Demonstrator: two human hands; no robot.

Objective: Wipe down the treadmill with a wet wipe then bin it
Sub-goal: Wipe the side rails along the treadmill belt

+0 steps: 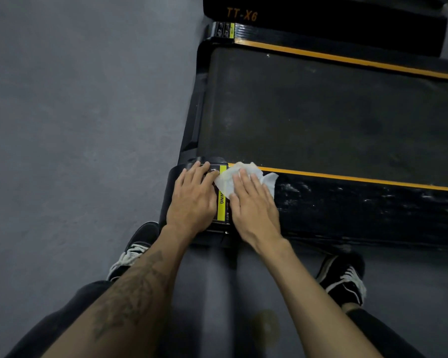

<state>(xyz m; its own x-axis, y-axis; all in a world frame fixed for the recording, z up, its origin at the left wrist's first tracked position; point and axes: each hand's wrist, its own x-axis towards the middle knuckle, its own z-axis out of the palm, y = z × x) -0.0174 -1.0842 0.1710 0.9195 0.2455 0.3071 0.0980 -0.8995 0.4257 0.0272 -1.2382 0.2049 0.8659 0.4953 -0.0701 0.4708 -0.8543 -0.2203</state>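
Treadmill (321, 112) lies low on the grey floor (75, 125) before you. Your right hand (254, 208) presses the white wet wipe (230, 180) flat-fingered onto its near side rail (beside the yellow warning label (221, 202)); your left hand (192, 200) rests spread on the rail's end cap.

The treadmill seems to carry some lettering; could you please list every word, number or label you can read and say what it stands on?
"TT-X6": orange letters on the black cover at the treadmill's far end.
"NING": black letters on the yellow sticker between the left hand and right hand; the wet wipe hides the word's start.
Far corner sticker: print too small to read.
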